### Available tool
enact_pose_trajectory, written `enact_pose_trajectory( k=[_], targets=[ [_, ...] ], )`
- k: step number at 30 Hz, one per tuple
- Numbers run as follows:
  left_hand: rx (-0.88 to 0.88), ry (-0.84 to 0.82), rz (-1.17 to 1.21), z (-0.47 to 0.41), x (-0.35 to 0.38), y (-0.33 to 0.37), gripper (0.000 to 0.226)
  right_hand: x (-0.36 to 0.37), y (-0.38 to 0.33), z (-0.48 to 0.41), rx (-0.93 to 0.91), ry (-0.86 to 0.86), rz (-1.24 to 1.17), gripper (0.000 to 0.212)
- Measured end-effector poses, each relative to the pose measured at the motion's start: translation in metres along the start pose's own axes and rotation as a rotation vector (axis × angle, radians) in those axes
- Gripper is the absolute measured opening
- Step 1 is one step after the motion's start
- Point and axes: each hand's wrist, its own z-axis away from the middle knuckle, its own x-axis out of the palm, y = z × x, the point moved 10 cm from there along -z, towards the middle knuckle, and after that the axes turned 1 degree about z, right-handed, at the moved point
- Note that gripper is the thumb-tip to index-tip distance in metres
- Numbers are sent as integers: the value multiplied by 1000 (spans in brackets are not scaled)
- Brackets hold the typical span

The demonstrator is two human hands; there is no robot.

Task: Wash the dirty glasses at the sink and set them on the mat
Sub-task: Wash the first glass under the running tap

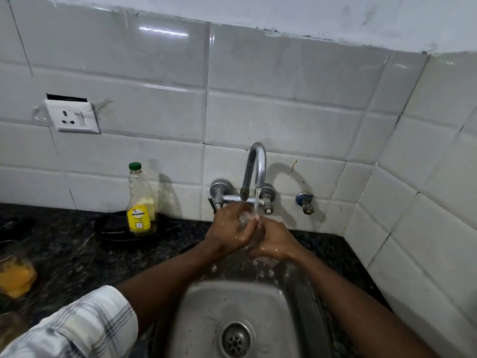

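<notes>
Down at the near edge, a checked sleeve (77, 329) is covering the left forearm, and the steel sink (196, 316) is sitting right below us with its drain (236, 338) in the middle. Both bare forearms are reaching out over the basin and meeting above its back rim. The left hand (228, 229) is wrapping its fingers round a clear glass (244, 218), grip clenched on the upper part. The right hand (275, 242) is curling round it from below and the right, grip also on the glass. Both hands are glistening wet. The glass itself is blurring between them, so its tilt is hard to call. A thin water stream (256, 200) is running straight from the curved tap (255, 166) onto the glass and the fingers.

Off to the left, on the dark speckled desk (64, 254), a second glass (15, 270) with something orange in it is showing at the frame edge, well apart from the sink. Further back, a yellow-labelled bottle (140, 202) with a green cap is standing upright on a black plate (111, 228) against the tiled wall. Higher up that wall, a white socket (73, 116) is hanging slightly loose.
</notes>
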Motion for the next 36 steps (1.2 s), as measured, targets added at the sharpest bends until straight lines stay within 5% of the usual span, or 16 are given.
enact_pose_trajectory(
  k=[2,6,11,20,27,32,36],
  targets=[
    [38,-47,-13,-3,2,8,27,3,1,5,20,-24,-70,77],
    [-326,-209,-169,-17,28,-24,40,-5,-9,10,-12,259,318,88],
    [-346,-209,3,-12,31,-22,57,17,10,5,-29,150,-126,128],
    [-1213,-380,611,54,47,-91,46,12,7,7,-103,328,-437,105],
    [-1348,-572,573,94,67,-95,39,2,-3,3,-95,439,-429,98],
    [-1403,-509,630,96,68,-92,43,-6,-9,-6,-95,427,-312,102],
    [-1450,-470,823,99,76,-76,65,-22,-10,1,-63,569,-448,99]
  ],
)
